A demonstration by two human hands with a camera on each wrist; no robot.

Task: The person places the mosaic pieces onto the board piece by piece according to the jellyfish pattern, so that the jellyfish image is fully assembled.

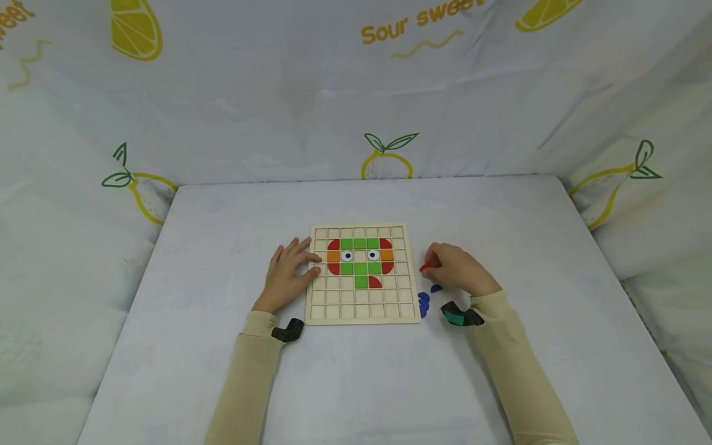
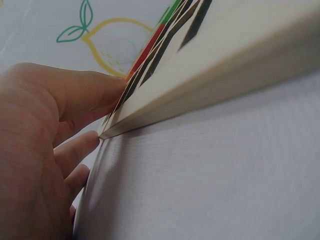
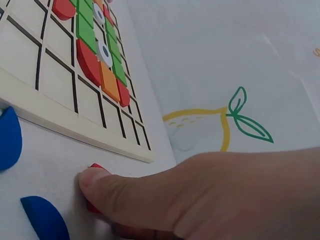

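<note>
A pale wooden grid board (image 1: pixel 337 312) lies flat on the table. Green square tiles (image 1: pixel 360 269), orange squares (image 1: pixel 386 254), red quarter-round tiles (image 1: pixel 375 282) and two eye tiles (image 1: pixel 373 254) fill some of its cells. My left hand (image 1: pixel 289 275) rests at the board's left edge, fingers spread, thumb and fingertips over the rim. Just off the right edge, my right hand (image 1: pixel 458 269) pinches a red tile (image 3: pixel 92 206) between thumb and fingers. More red shows under that hand in the right wrist view, mostly hidden.
Several blue rounded tiles (image 1: pixel 424 304) lie by the board's lower right edge, with another blue tile (image 1: pixel 436 288) a little apart, near my right wrist. A white cloth (image 1: pixel 267 105) with lemon prints hangs behind the white table (image 1: pixel 356 383).
</note>
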